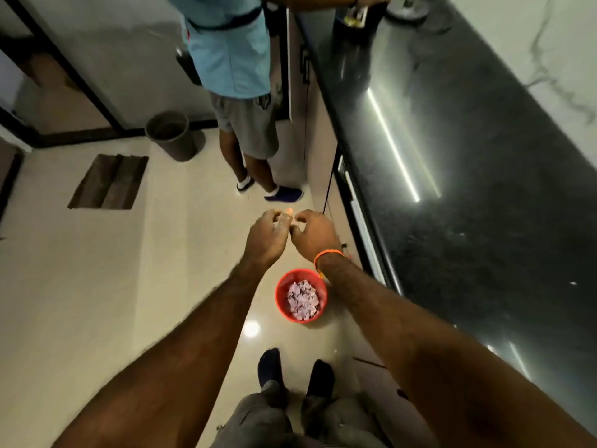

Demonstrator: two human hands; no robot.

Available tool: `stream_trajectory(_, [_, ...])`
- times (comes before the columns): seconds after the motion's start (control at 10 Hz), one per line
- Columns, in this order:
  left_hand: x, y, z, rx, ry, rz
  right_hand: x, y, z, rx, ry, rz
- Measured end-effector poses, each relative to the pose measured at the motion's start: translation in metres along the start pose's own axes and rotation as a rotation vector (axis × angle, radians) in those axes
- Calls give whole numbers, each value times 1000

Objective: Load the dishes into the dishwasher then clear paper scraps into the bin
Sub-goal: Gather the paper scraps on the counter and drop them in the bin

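Head view, hands: left hand (266,236) and right hand (315,236) held out close together above the floor, fingers curled; whether they pinch anything I cannot tell
Paper scraps (302,300): pale pieces heaped in the red bin (281,302), on the floor below the right wrist
Nearby: orange wristband (326,255); dark counter (468,156) along the right
Ahead: another person (240,92) at the counter; grey bucket (171,134) and brown mat (108,181) further left
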State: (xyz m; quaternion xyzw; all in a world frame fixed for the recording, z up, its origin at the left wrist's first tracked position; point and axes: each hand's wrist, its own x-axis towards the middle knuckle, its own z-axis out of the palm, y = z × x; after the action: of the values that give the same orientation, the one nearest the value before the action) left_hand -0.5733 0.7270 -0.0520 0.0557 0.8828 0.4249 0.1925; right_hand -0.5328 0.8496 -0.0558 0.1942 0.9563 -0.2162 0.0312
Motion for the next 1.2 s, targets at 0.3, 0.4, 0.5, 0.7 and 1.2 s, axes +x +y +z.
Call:
stream_trajectory(0.3, [-39,58,-15,269,-111,259,-78,35,-83,-113,77,92])
stream_trajectory(0.4, [-50,73,-5,307,-201,382,-103,56,-97,-65,140,171])
stream_trajectory(0.5, [-70,94,12,381,-295,554,-135,76,-108,-19,240,284])
stream_trajectory(0.7, [-112,129,58,425,-511,798,-207,109,-123,23,375,532])
stream_trajectory(1.2, [-328,149,167,495,-972,1341,-472,143,-98,37,705,1123])
